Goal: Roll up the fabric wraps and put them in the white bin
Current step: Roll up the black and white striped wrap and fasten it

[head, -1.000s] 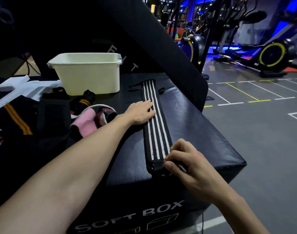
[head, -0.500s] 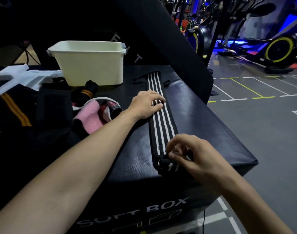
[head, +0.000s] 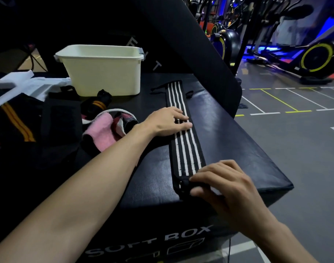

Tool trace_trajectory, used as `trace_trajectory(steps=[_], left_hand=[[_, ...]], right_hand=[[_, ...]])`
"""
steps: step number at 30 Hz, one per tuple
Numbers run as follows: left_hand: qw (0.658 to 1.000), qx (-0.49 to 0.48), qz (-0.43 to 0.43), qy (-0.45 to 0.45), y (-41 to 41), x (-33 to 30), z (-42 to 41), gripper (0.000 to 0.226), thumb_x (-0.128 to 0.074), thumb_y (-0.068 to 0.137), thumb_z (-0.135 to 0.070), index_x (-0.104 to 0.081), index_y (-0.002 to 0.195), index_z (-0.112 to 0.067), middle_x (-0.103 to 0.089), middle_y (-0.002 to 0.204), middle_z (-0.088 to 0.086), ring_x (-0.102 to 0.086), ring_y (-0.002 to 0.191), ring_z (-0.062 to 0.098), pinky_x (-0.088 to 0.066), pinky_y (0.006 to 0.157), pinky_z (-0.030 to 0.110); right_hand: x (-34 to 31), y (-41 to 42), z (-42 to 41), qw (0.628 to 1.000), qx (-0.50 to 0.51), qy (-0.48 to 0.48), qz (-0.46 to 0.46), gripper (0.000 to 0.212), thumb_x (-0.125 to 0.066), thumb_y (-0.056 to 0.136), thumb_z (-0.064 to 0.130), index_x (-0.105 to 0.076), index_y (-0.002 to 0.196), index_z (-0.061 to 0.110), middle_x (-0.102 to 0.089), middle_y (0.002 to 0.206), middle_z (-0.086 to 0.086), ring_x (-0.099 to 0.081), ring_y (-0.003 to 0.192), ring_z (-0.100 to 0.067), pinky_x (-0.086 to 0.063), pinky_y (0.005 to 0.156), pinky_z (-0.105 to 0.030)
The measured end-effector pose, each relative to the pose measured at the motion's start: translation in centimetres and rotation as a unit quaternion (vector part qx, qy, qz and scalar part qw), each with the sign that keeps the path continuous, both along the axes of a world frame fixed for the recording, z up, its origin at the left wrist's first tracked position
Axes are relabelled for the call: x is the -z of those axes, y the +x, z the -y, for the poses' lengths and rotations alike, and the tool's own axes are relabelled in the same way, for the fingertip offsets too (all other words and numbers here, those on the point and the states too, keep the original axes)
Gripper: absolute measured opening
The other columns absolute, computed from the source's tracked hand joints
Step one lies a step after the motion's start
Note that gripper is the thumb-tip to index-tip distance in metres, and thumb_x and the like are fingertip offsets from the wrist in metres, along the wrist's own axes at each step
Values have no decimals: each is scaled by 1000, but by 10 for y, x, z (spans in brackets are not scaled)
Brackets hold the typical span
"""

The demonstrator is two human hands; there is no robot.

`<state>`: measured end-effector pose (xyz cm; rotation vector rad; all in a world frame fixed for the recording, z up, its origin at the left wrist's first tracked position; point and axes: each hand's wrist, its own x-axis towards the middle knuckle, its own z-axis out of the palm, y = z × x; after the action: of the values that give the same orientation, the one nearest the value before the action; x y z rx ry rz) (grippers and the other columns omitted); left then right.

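At the far left of the frame, a white foam piece [head: 20, 86] lies on the dark surface, with a black fabric item bearing orange stripes [head: 16, 124] just below it. To the right of these, in the left-centre of the frame, a pink and white wrap [head: 103, 130] lies loosely bunched, and a rolled black wrap with orange bands [head: 97, 103] sits just above it, near the base of the white bin [head: 101, 73]. The white bin stands upright in the upper left-centre of the frame, on the back part of the black soft box [head: 228, 141]; its interior is not visible from this angle.

In the centre of the frame, a black wrap with white stripes [head: 185, 149] lies flat and lengthwise on the soft box top, running from near the bin toward the near edge. The left hand [head: 168, 122] rests across the middle of this wrap, fingers straight and together, pressing it flat against the box. At the lower centre-right, the right hand [head: 225, 185] grips the near end of the wrap, where a small roll has formed; the fingers curl over the top of the roll and the thumb sits against its near side.

In the upper right of the frame, exercise bikes [head: 314, 56] stand on the grey marked floor [head: 295, 133].
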<state>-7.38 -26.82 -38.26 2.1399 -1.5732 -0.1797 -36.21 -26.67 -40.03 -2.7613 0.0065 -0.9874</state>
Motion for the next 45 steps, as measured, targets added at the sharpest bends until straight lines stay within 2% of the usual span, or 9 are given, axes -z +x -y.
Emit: trace_trajectory(steps=[3,9,16,24,28,34,39,43,45], left_hand=[[999,14,1,29,0,2,-2,59,-57,91,-70,-58,142,-40,-39,162,-9,-32,150,13,-19,125,51],[1000,9,4,24,0,4,-1,60,-56,91,-70,-56,144,-41,-39,162,-10,-29,151,11,-20,125,51],[1000,-6,0,15,2,7,1,55,-56,94,-66,-54,144,-44,-38,163,-4,-20,156,26,-18,126,49],[997,-64,-24,-40,-1,2,-2,42,-66,91,-57,-65,131,-45,-64,137,-12,-58,128,15,-43,110,42],[996,-78,-31,-33,2,3,-1,36,-65,95,-50,-65,131,-47,-67,134,-5,-60,125,21,-46,108,41],[998,-47,-28,-22,4,6,3,37,-59,102,-37,-62,139,-36,-51,154,-1,-32,150,26,-26,123,42],[992,-18,71,-102,-2,2,4,14,-72,94,-29,-77,104,-38,-60,110,-14,-46,114,15,-42,103,42],[996,4,36,-86,-2,2,3,18,-67,97,-24,-79,106,-34,-62,105,-19,-57,101,7,-51,94,40],[997,7,30,-73,0,2,0,20,-64,98,-36,-78,112,-36,-62,114,-20,-56,110,6,-49,100,38]], right_hand=[[4,-4,1,999,12,-20,-27,39,-71,88,56,-75,108,22,-68,108,12,-64,99,-7,-48,87,-36],[6,2,3,998,47,-13,-47,33,-65,88,55,-71,111,31,-63,108,19,-59,99,-11,-49,79,-39],[8,9,-3,994,77,-68,-35,29,-54,96,44,-68,109,22,-59,109,6,-56,96,-19,-43,81,-35],[6,16,-3,989,78,-122,-30,33,-50,102,32,-66,128,18,-65,103,6,-63,89,-19,-49,80,-38],[5,16,-3,991,69,-110,-28,19,-50,103,28,-62,117,24,-66,102,9,-65,90,-17,-49,82,-38],[13,11,-9,991,85,-101,28,23,-55,102,32,-74,108,19,-68,100,3,-64,86,-19,-49,72,-36],[15,9,-6,995,85,-48,3,28,-63,92,42,-72,113,26,-65,105,9,-62,94,-13,-47,80,-36],[12,11,-2,996,86,8,-31,33,-62,89,51,-69,117,34,-61,107,16,-60,98,-9,-47,83,-38],[10,13,-2,995,90,28,-41,33,-61,89,53,-68,117,37,-61,106,18,-59,97,-9,-47,81,-38]])
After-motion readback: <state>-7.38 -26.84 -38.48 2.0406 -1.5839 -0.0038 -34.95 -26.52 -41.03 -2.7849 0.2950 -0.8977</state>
